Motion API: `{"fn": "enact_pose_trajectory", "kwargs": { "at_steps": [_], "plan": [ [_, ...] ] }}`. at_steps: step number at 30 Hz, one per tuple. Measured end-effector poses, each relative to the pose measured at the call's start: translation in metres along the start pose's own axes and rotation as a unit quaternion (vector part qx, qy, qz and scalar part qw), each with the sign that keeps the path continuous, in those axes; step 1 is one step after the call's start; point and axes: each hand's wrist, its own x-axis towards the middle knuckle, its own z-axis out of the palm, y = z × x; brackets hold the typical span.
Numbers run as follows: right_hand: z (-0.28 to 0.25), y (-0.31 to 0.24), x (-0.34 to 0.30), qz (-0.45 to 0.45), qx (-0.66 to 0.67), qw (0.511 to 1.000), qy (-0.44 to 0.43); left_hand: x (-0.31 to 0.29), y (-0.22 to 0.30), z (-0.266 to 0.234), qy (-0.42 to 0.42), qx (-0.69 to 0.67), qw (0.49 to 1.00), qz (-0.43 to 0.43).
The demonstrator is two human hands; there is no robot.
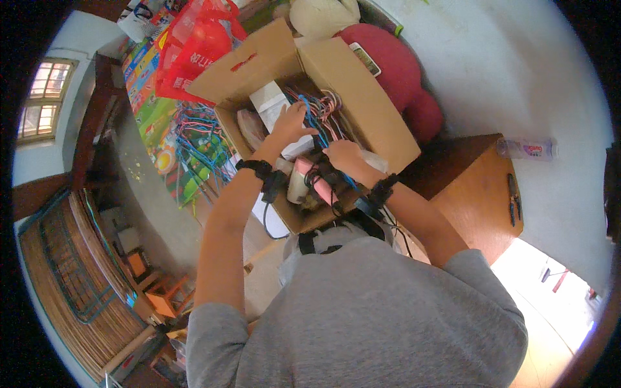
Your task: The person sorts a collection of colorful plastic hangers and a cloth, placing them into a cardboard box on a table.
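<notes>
Cluttered room, pale wall across upper right of frame, barred window [44, 97] at far left. Open cardboard box [362, 97] sat upper centre, flaps spread, packed with a tangle of wires [323, 107] in blue, pink and red, plus a white packet [270, 103] at its upper left inside corner.

Left hand [292, 123] reached into box centre, fingers spread and curled down onto the wire tangle, touching a blue wire [309, 119]; could not tell whether actually gripped or just pressed. Right hand [344, 156] sat just below and right of it, inside the box near the front edge, fingers half closed around blue wire strands; grip looked pinched, not fully certain. Pink cylinder [318, 184] lay tilted at the box's front, just below the right hand, touching a white roundish thing beside it. Black straps on both wrists.

Red plastic bag [197, 52] leaned upper left, touching the box flap. Colourful printed mat [155, 113] under more loose wires left of box. Red plush toy [404, 81] behind box at right. Brown wooden table [479, 187] at right with pliers [514, 200] on its far edge; clear bottle [527, 149] lying beyond it. Woven basket [71, 278] lower left.
</notes>
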Motion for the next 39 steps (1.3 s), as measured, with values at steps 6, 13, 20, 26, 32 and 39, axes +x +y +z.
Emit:
{"fn": "enact_pose_trajectory", "kwargs": {
  "at_steps": [6,13,20,26,32,39],
  "plan": [
    [0.036,0.004,0.011,0.054,0.021,0.998,0.033,0.004,0.016,0.031,-0.09,-0.033,0.992,-0.08],
    [0.053,0.021,0.016,0.088,0.06,0.993,0.06,0.016,0.032,0.067,-0.011,-0.017,0.996,-0.084],
    [0.046,0.017,0.013,0.094,0.054,0.994,0.033,0.007,0.014,0.074,-0.011,-0.049,0.997,-0.066],
    [0.004,-0.004,-0.009,0.077,0.058,0.995,0.037,-0.006,0.025,0.051,-0.046,-0.036,0.993,-0.1],
    [-0.037,0.005,-0.025,-0.001,0.113,0.987,0.112,-0.061,0.01,-0.004,0.171,-0.219,0.959,-0.049],
    [-0.038,-0.014,-0.045,-0.021,0.184,0.974,0.129,-0.212,-0.042,-0.015,0.249,-0.258,0.883,-0.302]
  ]
}}
